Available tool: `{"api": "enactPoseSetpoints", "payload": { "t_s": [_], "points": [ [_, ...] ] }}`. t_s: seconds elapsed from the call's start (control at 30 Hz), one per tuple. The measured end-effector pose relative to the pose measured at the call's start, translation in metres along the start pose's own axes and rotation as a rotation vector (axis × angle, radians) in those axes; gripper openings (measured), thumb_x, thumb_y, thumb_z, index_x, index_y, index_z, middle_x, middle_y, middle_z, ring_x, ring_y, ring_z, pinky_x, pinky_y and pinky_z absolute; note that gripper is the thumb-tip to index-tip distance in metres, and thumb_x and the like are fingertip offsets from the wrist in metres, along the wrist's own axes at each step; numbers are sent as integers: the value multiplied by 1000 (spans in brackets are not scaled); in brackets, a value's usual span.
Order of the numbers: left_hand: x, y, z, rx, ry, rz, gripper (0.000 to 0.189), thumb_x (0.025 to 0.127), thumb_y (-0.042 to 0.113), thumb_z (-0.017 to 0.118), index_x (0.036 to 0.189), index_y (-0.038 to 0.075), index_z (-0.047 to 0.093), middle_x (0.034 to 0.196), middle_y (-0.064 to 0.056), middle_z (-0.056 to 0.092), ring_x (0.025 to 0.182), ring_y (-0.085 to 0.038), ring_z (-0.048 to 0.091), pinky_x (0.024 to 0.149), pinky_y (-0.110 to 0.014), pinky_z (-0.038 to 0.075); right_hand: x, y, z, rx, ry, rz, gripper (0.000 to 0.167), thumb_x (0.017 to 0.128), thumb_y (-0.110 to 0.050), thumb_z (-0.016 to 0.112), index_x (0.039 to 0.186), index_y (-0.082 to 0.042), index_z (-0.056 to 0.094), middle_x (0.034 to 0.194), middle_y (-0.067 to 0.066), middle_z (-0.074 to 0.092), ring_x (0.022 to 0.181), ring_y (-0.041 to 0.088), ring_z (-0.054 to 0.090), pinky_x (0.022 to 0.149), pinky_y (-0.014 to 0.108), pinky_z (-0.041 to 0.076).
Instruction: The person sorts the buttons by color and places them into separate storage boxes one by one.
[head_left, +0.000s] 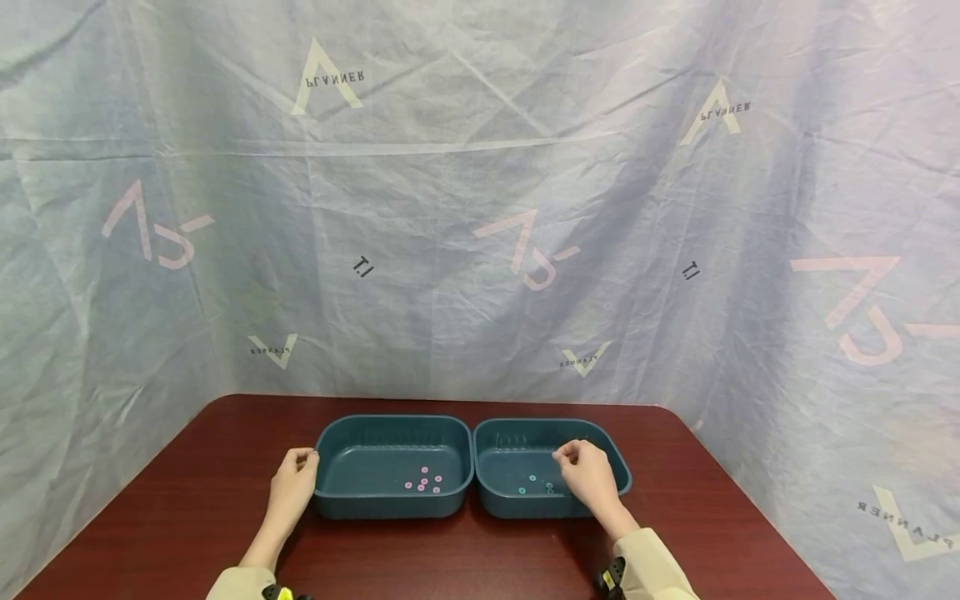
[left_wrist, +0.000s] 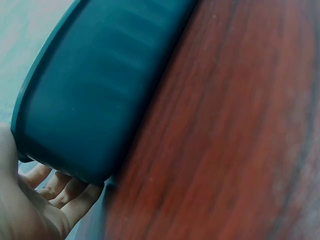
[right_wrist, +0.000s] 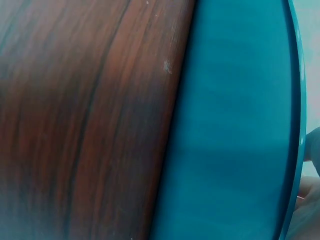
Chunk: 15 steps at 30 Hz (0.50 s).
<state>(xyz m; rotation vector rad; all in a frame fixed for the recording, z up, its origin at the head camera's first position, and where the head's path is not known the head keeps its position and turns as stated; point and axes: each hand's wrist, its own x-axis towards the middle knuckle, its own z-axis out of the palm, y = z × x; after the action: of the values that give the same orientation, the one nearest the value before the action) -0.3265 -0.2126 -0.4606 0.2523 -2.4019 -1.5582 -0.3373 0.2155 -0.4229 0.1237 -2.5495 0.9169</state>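
Observation:
Two dark teal plastic trays stand side by side: a left tray [head_left: 393, 506] and a right tray [head_left: 525, 507]. Several small pink ring-like pieces [head_left: 424, 470] lie in the left one, several small blue-green ring-like pieces [head_left: 532, 477] in the right. My left hand [head_left: 295, 482] holds the left tray's outer end at the rim; in the left wrist view its fingers [left_wrist: 75, 195] lie against the outside wall. Over the right part of the right tray is my right hand [head_left: 588, 475], fingers curled, thumb and index tips close together. Nothing shows between them.
The trays stand on a reddish-brown wood-grain table [head_left: 420, 558]. A pale printed cloth [head_left: 450, 250] hangs behind the table and along its sides. The right tray's front wall [right_wrist: 230, 120] rises close to the right wrist camera.

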Motion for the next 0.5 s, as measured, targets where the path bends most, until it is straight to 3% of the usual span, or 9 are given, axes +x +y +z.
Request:
{"api": "enactPoseSetpoints", "payload": {
  "t_s": [0.5],
  "points": [
    [-1, 1, 0, 4, -2, 2, 52, 100, 35, 28, 131, -5, 38, 133, -30, 42, 123, -43, 40, 96, -55, 35, -8, -23, -3, 63, 82, -105, 5, 83, -13, 71, 79, -12, 68, 73, -1, 58, 64, 9, 49, 58, 23, 43]
  ]
}}
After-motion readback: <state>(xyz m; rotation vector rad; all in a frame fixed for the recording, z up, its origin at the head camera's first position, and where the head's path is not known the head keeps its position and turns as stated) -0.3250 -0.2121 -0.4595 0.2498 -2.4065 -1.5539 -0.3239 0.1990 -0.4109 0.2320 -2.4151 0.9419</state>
